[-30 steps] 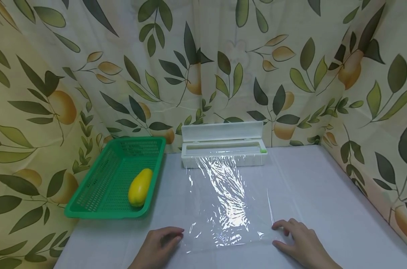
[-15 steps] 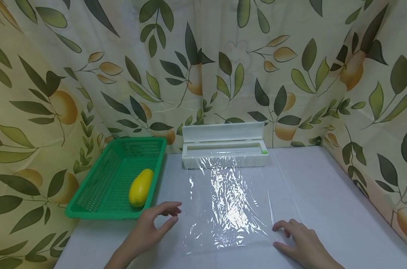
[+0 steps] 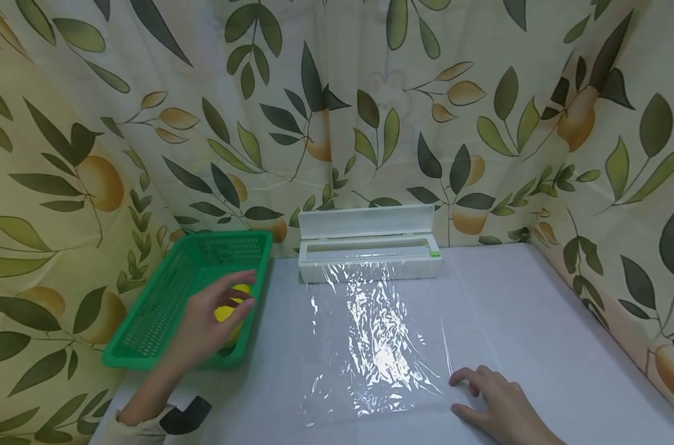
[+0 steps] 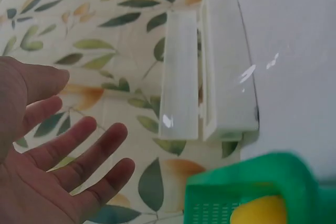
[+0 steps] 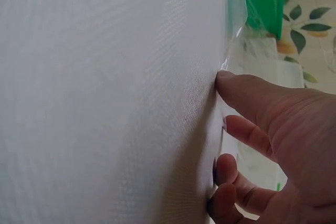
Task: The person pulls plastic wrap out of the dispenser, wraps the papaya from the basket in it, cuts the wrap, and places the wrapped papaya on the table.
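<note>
A pale counter with a fine woven surface (image 3: pixel 537 321) carries a green perforated plastic basket with slanted walls (image 3: pixel 148 315) on its left side. At the back, near the curtain (image 3: pixel 392 167), sits a long white rectangular box with a raised lid (image 3: pixel 415 269). From it, a glossy clear plastic sheet (image 3: pixel 378 352) lies toward the front, where the right hand's (image 3: pixel 490 395) fingertips touch down at its near right corner.
</note>
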### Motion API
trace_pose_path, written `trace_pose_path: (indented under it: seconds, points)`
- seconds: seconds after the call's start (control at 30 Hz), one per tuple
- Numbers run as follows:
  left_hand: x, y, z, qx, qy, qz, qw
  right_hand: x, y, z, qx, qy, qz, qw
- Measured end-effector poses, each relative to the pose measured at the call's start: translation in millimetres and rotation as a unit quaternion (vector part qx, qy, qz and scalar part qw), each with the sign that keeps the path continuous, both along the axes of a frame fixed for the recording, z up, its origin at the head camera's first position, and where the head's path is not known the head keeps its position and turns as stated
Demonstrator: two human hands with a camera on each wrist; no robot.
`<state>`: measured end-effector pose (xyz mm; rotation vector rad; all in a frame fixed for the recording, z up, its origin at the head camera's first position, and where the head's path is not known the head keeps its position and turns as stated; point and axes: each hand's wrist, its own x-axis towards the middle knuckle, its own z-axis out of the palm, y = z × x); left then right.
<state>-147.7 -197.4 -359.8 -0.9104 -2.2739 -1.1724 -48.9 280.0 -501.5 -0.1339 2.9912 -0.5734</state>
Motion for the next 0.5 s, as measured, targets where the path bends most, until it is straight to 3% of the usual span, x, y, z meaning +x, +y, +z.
trace_pose_path:
  seconds: [0.23,0.5]
  points:
    - [-26.4,-23.4,8.4,-0.054,-0.075,0.068,0.9934,-0.8,2.5,-0.9,-0.005,0.014,0.013,1.000]
    - [-56.9,-49.2,-5.2,-0.128,-0.148,0.117,0.9737,-3.2,2.6,-1.8,-0.005,-0.008,0.000,1.000]
